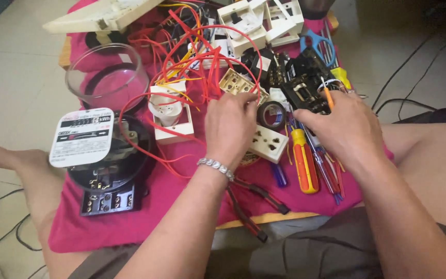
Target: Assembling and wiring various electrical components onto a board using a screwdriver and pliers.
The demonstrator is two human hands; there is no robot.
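My left hand (229,124) reaches into a tangle of red and yellow wires (194,57), its fingertips pinched at a cream socket plate (236,82). A beaded bracelet circles that wrist. My right hand (344,126) rests on a black electrical block (303,85) and grips a small orange-handled tool (328,97) by it. Between the hands lie a roll of black tape (272,114) and a white three-pin socket (269,144). An orange and yellow screwdriver (304,165) lies under my right wrist.
An electric meter (99,155) with a white dial face sits at the left on the pink cloth (130,227), its clear round cover (107,75) behind it. A white lamp holder box (170,111), blue scissors (318,44), pliers (254,206) and cream switch boxes (256,23) crowd the board.
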